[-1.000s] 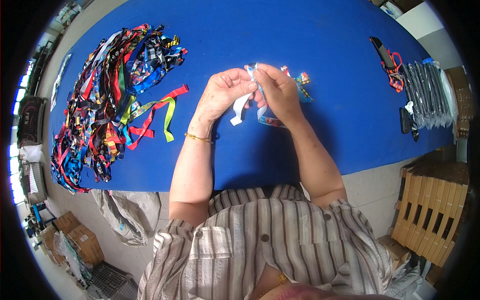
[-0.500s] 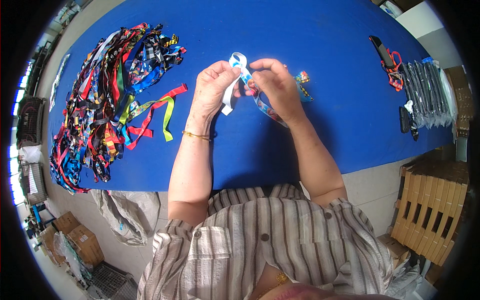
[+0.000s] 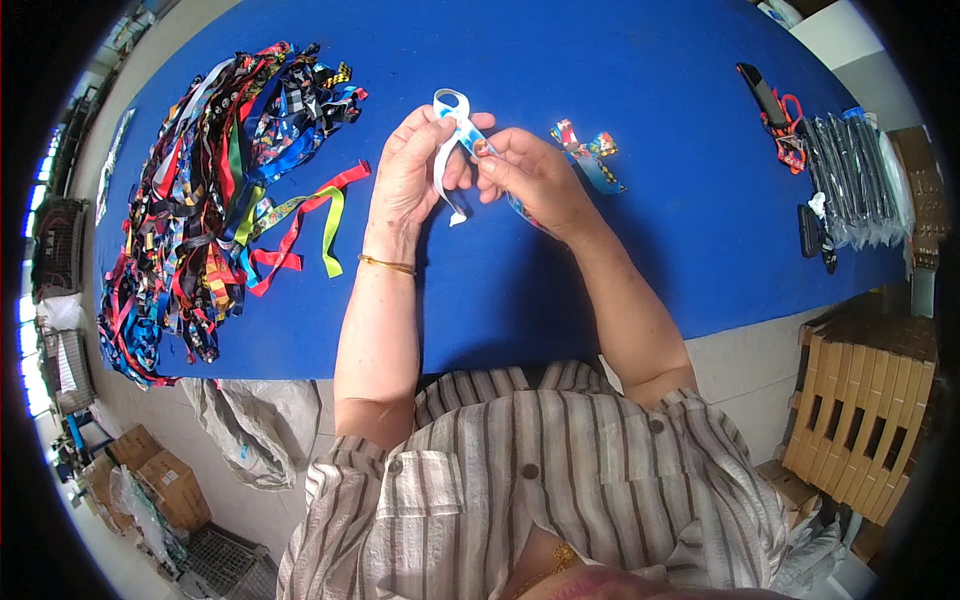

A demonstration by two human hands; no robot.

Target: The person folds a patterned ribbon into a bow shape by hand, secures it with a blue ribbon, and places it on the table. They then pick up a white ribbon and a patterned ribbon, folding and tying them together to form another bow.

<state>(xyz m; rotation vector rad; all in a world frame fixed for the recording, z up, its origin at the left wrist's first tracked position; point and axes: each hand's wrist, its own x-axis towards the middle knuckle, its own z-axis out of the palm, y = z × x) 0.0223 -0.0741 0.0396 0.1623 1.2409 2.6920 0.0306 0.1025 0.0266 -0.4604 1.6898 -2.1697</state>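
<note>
A printed ribbon, white on its back and blue with a coloured pattern on its front, is bent into a loop above the table. My left hand pinches it just below the loop, and one white tail hangs down beside my fingers. My right hand grips the patterned length to the right, closed between thumb and fingers. The rest of that length drops below my right hand. Beyond my right hand, another patterned ribbon piece lies on the blue table.
A large heap of mixed ribbons covers the table's left side, with red and lime ends trailing inward. At the right lie orange-handled scissors, a black object and plastic-wrapped dark packs. Cardboard boxes stand below right.
Both hands and the looped ribbon have shifted left. My right hand has come lower on the patterned length, and the ribbon piece on the table behind it shows more fully.
</note>
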